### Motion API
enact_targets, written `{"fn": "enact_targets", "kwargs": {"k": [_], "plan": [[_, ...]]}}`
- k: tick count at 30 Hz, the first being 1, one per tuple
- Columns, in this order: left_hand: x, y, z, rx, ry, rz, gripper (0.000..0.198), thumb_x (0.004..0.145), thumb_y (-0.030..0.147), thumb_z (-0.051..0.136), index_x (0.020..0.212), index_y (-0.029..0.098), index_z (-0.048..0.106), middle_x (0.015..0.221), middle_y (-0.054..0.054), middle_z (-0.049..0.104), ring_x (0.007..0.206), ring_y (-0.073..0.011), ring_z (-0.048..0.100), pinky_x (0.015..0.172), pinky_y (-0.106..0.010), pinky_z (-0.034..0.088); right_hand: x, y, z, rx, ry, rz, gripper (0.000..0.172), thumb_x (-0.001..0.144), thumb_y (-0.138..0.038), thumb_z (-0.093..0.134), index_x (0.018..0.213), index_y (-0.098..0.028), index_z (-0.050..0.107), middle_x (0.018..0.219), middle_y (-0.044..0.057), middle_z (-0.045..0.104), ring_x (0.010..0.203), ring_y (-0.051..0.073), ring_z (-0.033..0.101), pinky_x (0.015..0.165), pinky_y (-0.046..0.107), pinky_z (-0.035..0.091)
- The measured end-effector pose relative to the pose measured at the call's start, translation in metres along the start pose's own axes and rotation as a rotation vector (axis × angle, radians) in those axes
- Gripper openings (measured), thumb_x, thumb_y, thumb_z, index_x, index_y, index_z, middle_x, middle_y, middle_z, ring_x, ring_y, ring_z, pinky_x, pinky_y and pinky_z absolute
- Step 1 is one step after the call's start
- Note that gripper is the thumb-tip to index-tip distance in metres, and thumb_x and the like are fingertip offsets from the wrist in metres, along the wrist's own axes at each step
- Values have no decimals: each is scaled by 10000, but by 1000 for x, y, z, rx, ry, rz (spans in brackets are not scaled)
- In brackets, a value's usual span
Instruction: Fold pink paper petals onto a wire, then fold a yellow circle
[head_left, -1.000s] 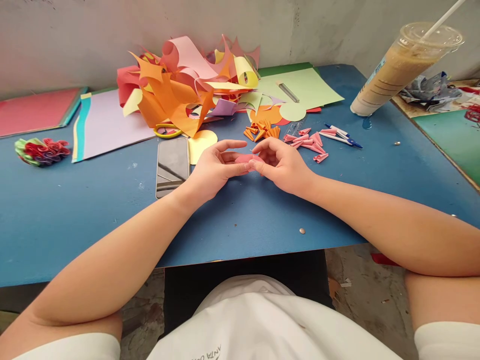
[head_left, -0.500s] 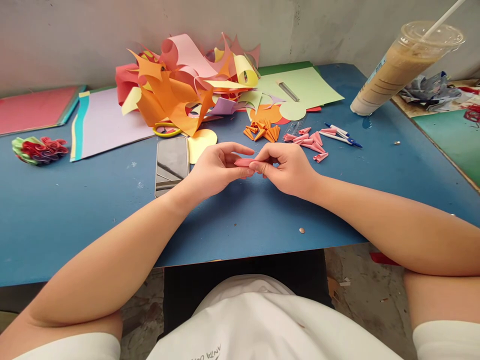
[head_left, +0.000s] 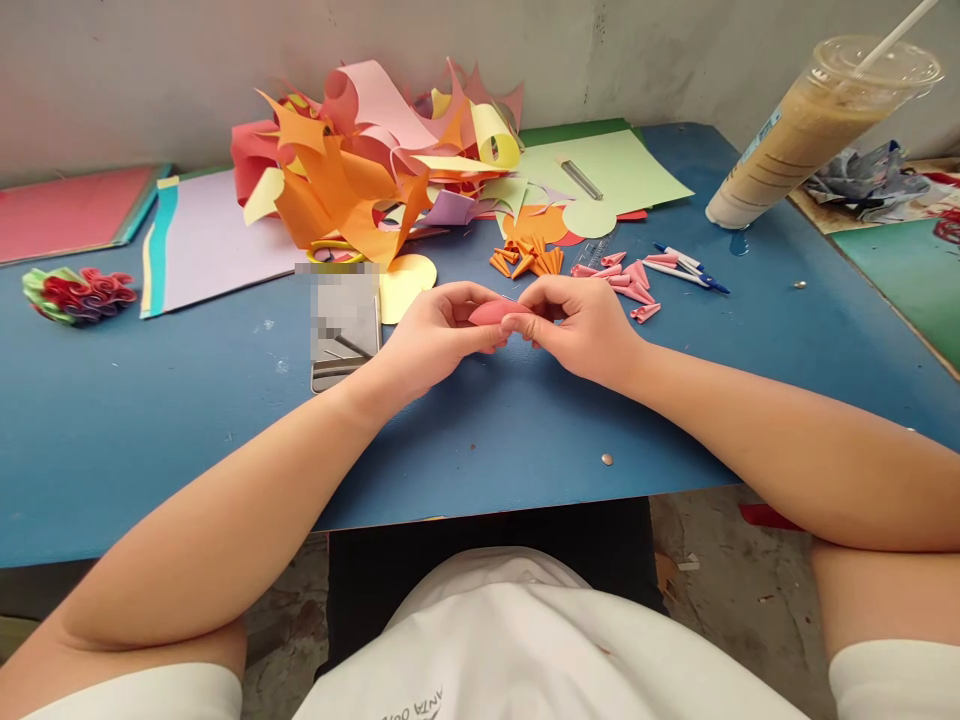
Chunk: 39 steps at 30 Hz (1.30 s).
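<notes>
A pink piece of paper (head_left: 491, 313), partly curled, is held between both hands above the table. My left hand (head_left: 442, 330) grips its left side between thumb and fingers. The thumb and fingertips of my right hand (head_left: 574, 325) pinch its right end, where something thin and pointed just shows; I cannot make out what it is. Beyond my hands lie several small orange paper cones (head_left: 532, 257). Several pink paper cones (head_left: 634, 285) are just behind my right hand. A phone (head_left: 345, 340) rests beside my left wrist, near a pale yellow paper disc (head_left: 407, 287).
Coloured paper offcuts (head_left: 360, 190) are heaped against the wall, with yellow-handled scissors (head_left: 330, 256) beneath. Pens (head_left: 686, 268) lie at right. A tall iced-drink cup (head_left: 810, 130) stands beyond them. A curled-paper flower (head_left: 82, 297) sits at left by lilac sheets (head_left: 225, 240).
The pink paper between my hands shows a wider face than before, as if turned or bent. Both hands keep nearly the same place. The view has shifted slightly.
</notes>
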<state>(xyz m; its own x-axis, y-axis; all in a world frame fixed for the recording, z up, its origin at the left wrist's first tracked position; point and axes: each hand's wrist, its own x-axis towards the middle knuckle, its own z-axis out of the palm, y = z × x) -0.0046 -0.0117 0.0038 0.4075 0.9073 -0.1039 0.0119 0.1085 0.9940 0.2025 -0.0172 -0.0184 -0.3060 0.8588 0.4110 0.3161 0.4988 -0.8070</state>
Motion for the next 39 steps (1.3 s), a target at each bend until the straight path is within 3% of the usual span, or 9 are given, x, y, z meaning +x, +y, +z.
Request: {"fn": "enact_targets", "kwargs": {"k": [4, 8, 14, 20, 25, 33, 39], "plan": [[6, -2, -4, -201, 10, -161, 233, 685, 221, 933, 836, 159, 768, 761, -5, 714, 685, -91, 660, 677, -221, 559, 0, 3, 2, 62, 20, -78, 334, 906, -520, 796, 1008, -209, 727, 776, 13, 712, 669, 165, 639, 656, 321, 553], [9, -5, -9, -288, -115, -248, 219, 673, 223, 948, 775, 146, 770, 752, -26, 736, 688, -100, 695, 682, -216, 578, 0, 1, 1, 77, -28, -195, 216, 976, -416, 725, 955, -209, 782, 890, 54, 785, 752, 180, 691, 688, 325, 562], [8, -6, -12, -265, -197, -213, 260, 656, 256, 993, 794, 149, 801, 760, -29, 766, 717, -121, 736, 728, -238, 599, 2, 1, -3, 64, -62, -205, 303, 936, -517, 769, 917, -218, 818, 811, 44, 762, 713, 171, 655, 651, 312, 522], [8, -4, -10, -223, -164, -180, 310, 630, 295, 1017, 753, 139, 779, 716, -19, 750, 722, -135, 756, 752, -251, 606, 3, 7, 0, 16, 21, -311, 359, 948, -544, 745, 889, -196, 809, 808, 50, 723, 691, 145, 612, 621, 287, 490], [7, -3, -9, -161, -115, -181, 352, 587, 325, 1032, 722, 129, 773, 688, -30, 746, 701, -153, 751, 755, -285, 615, 2, 8, 4, 29, 41, -267, 348, 965, -508, 739, 842, -187, 798, 779, 46, 702, 663, 136, 593, 578, 277, 461], [3, -5, -9, -74, -138, -153, 356, 612, 375, 1019, 733, 138, 783, 715, -34, 767, 720, -147, 743, 756, -281, 607, 3, 9, 2, 32, -15, -227, 355, 906, -520, 803, 807, -179, 794, 716, 31, 691, 643, 136, 584, 563, 279, 432], [4, -1, -7, -101, -130, -180, 277, 662, 292, 966, 720, 149, 735, 667, -2, 705, 701, -129, 706, 722, -262, 573, 2, 5, 0, 31, -47, -220, 309, 998, -425, 716, 860, -156, 775, 717, 20, 674, 633, 120, 600, 608, 267, 476]]}}
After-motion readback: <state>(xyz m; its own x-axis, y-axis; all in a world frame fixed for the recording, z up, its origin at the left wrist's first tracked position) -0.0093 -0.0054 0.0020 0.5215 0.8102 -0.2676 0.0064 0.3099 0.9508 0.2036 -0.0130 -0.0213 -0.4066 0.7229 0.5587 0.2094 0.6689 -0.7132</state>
